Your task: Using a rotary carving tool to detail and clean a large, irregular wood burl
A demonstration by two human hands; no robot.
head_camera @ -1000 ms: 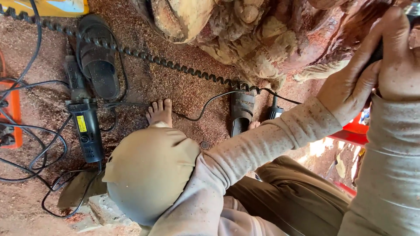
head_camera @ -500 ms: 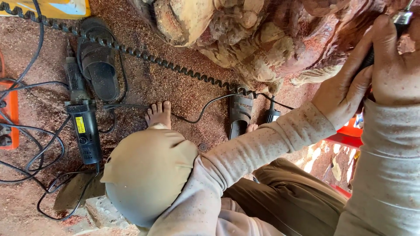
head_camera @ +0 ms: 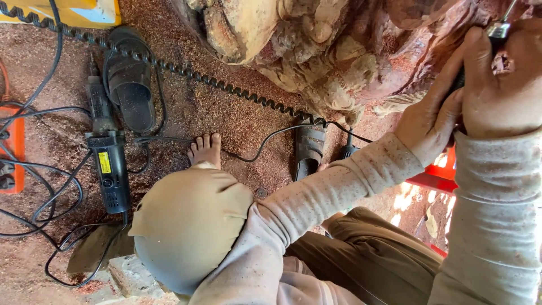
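Both my hands are clamped together around the slim dark rotary carving tool [head_camera: 497, 34], its metal tip showing at the upper right against the big reddish-brown carved wooden root sculpture [head_camera: 350, 51]. My left hand [head_camera: 432, 121] wraps the tool body from below, and my right hand [head_camera: 502, 85] closes over it from above, the two touching. How far the bit is into the wood I cannot tell, as my fingers hide it.

Below the sculpture's lower edge a black coiled cable [head_camera: 186, 70] runs across the sawdust-covered ground [head_camera: 237, 124]. Just under that edge lies a dark rubber sandal [head_camera: 309, 148], and my bare foot [head_camera: 206, 149] rests a little further out from the sculpture. Well left of it lie a second dark sandal [head_camera: 129, 85] and a black electric grinder with a yellow label [head_camera: 108, 169], ringed by loose black cords [head_camera: 39, 192]. A red plastic stool [head_camera: 437, 178] sits below the sculpture, by my wrists. Open ground remains between my foot and the sculpture's base.
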